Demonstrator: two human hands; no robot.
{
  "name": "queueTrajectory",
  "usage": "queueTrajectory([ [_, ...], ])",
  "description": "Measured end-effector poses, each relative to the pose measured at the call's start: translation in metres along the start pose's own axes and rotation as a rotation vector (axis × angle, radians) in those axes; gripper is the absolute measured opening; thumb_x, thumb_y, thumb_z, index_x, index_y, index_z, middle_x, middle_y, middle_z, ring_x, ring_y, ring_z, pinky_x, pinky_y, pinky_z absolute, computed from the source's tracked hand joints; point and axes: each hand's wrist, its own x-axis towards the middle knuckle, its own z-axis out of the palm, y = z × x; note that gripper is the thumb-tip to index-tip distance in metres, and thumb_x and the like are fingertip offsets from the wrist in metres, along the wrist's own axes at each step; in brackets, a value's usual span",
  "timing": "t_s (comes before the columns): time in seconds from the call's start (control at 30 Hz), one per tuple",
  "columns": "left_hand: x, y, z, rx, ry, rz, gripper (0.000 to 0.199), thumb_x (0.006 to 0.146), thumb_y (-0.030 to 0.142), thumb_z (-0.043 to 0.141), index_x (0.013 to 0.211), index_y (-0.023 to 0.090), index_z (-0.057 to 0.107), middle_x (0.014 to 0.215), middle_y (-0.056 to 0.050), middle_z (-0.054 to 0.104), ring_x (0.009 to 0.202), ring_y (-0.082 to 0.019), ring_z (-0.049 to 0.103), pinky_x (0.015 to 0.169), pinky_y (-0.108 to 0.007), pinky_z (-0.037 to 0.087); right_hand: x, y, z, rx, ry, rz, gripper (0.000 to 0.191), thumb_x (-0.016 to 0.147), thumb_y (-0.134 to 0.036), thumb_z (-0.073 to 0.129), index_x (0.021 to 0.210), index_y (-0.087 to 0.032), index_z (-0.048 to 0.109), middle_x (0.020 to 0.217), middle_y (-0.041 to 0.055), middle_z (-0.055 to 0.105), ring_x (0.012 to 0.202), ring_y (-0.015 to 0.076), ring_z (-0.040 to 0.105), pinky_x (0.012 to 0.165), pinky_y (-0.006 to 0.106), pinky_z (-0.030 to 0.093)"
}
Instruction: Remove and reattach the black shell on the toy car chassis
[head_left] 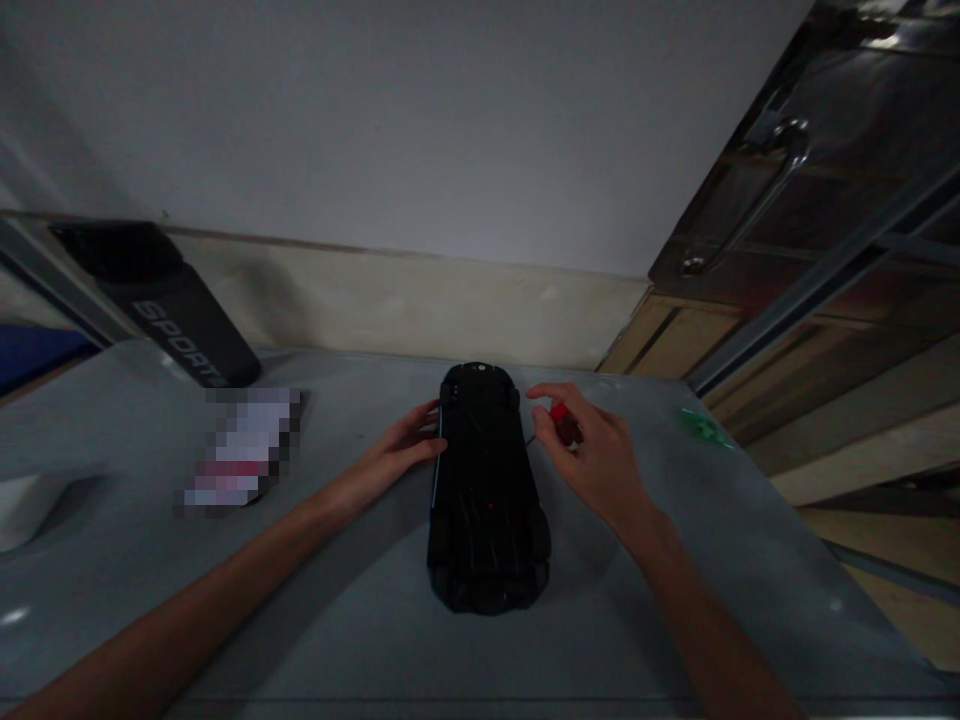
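OK, looking at a black toy car (487, 480), belly-up, centre of a grey table (360, 630). Got left hand (409, 437) along its left flank, fingers and thumb parted, bracing rather than wrapping; can't tell how firmly. Got right hand (600, 455) just off the right flank, lower fingers curled round a red-handled tool (558, 411), thumb and index apart. Can't confirm tip contact, too dark. To do it well: keep left hand low and steady, pinch the tool with thumb and index, keep its shaft in line with the wrist, go slow, don't skid across the shell. Add light if possible.

On the surface: pixelated flat item (244, 450) to the left, cut-off white object (26, 510) at the left edge, dark SPORT-lettered container (187, 325) near the wall (450, 130), green scrap (705, 428) off right. Beyond: shiny metal panel (847, 200) with bar handle (759, 208), wooden slats (694, 333) below.
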Motion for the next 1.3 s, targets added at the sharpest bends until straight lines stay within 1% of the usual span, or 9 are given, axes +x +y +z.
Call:
queueTrajectory([
  [0.17,-0.0001,0.0006,0.0001,0.007,0.005,-0.006,0.085,0.090,0.048,0.087,0.167,0.031,0.057,0.174,-0.010,0.060,0.164,-0.039,0.050,0.135,-0.052,0.041,0.0012,0.0007,-0.0011,0.006,-0.013,-0.036,0.034,0.099,-0.015,0.054,0.128,-0.020,0.070,0.080,-0.0023,0.065,0.064,0.0154,0.063,0.068,0.028,0.053],
  [0.37,0.0001,0.0020,0.0012,-0.020,-0.014,0.000,0.087,0.088,0.047,0.088,0.167,0.028,0.057,0.173,-0.013,0.060,0.161,-0.040,0.054,0.135,-0.055,0.040,-0.0005,0.0027,0.0010,-0.013,-0.015,0.033,0.020,0.106,-0.023,0.060,0.120,-0.024,0.075,0.065,-0.0084,0.054,0.050,0.0117,0.052,0.058,0.026,0.045],
  [0.47,-0.0007,0.0036,0.0022,-0.017,-0.016,0.005,0.085,0.090,0.046,0.087,0.167,0.029,0.057,0.172,-0.013,0.062,0.161,-0.039,0.054,0.134,-0.055,0.042,-0.0009,0.0010,-0.0011,-0.008,-0.024,0.011,0.019,0.108,-0.025,0.061,0.119,-0.024,0.077,0.064,-0.0081,0.055,0.050,0.0119,0.052,0.059,0.026,0.045],
  [0.67,-0.0011,0.0047,0.0020,0.021,0.022,-0.002,0.081,0.090,0.045,0.086,0.166,0.030,0.060,0.171,-0.010,0.063,0.163,-0.040,0.052,0.132,-0.053,0.043,0.0005,-0.0016,-0.0044,0.002,-0.038,-0.034,0.041,0.096,-0.015,0.055,0.134,-0.022,0.071,0.080,-0.0026,0.068,0.064,0.0155,0.061,0.069,0.029,0.053],
  [0.8,-0.0002,0.0033,0.0011,0.001,-0.013,0.005,0.077,0.090,0.045,0.086,0.163,0.034,0.063,0.167,-0.007,0.067,0.162,-0.039,0.054,0.132,-0.051,0.043,-0.0008,0.0006,-0.0007,-0.020,-0.033,0.037,0.031,0.103,-0.020,0.058,0.130,-0.024,0.074,0.071,-0.0059,0.062,0.054,0.0134,0.056,0.062,0.027,0.049],
  [0.93,0.0010,0.0016,0.0012,-0.010,-0.021,0.012,0.078,0.092,0.047,0.085,0.165,0.033,0.061,0.172,-0.009,0.062,0.163,-0.039,0.053,0.133,-0.052,0.042,-0.0018,0.0012,0.0000,-0.027,-0.026,0.051,0.024,0.108,-0.027,0.060,0.124,-0.024,0.077,0.062,-0.0083,0.056,0.048,0.0124,0.052,0.059,0.027,0.046],
  [1.03,0.0008,0.0017,0.0013,-0.009,-0.024,0.003,0.085,0.091,0.048,0.086,0.168,0.030,0.056,0.174,-0.013,0.058,0.163,-0.040,0.052,0.134,-0.055,0.039,-0.0006,-0.0006,-0.0035,-0.023,-0.040,0.000,0.028,0.106,-0.022,0.057,0.126,-0.023,0.076,0.070,-0.0047,0.064,0.055,0.0144,0.058,0.063,0.029,0.049],
  [1.13,-0.0005,0.0033,0.0014,-0.002,-0.009,-0.013,0.086,0.091,0.047,0.086,0.169,0.029,0.055,0.173,-0.012,0.060,0.163,-0.041,0.051,0.134,-0.055,0.040,0.0008,-0.0014,-0.0060,0.007,-0.062,-0.035,0.040,0.098,-0.016,0.054,0.134,-0.023,0.071,0.084,-0.0005,0.072,0.065,0.0164,0.063,0.069,0.030,0.053],
  [1.3,-0.0011,0.0035,0.0005,-0.002,-0.014,-0.015,0.083,0.091,0.047,0.086,0.167,0.032,0.057,0.174,-0.010,0.059,0.163,-0.039,0.052,0.134,-0.054,0.040,0.0009,0.0014,-0.0024,0.002,-0.055,0.059,0.034,0.102,-0.022,0.056,0.133,-0.024,0.072,0.072,-0.0048,0.065,0.055,0.0146,0.057,0.063,0.028,0.050],
])
